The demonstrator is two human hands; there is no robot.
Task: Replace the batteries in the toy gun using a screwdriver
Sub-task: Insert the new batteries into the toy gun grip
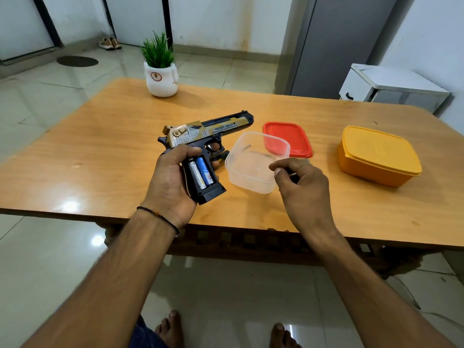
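Observation:
My left hand [168, 182] grips the black and gold toy gun [200, 136] by its handle, just above the table, barrel pointing right and away. The battery compartment in the handle is open, and a white battery [197, 173] and a blue battery [204, 170] lie side by side in it. My right hand [303, 192] hovers over the near right corner of a clear plastic container [234, 169], fingers curled, thumb and forefinger tips together. Something dark shows inside the curl; I cannot tell what it is. No screwdriver is plainly visible.
A red lid [288, 139] lies behind the clear container, with a small dark item inside the container. A closed yellow box [376, 156] sits to the right. A white pot with a green plant [162, 79] stands at the far edge of the wooden table [100, 146].

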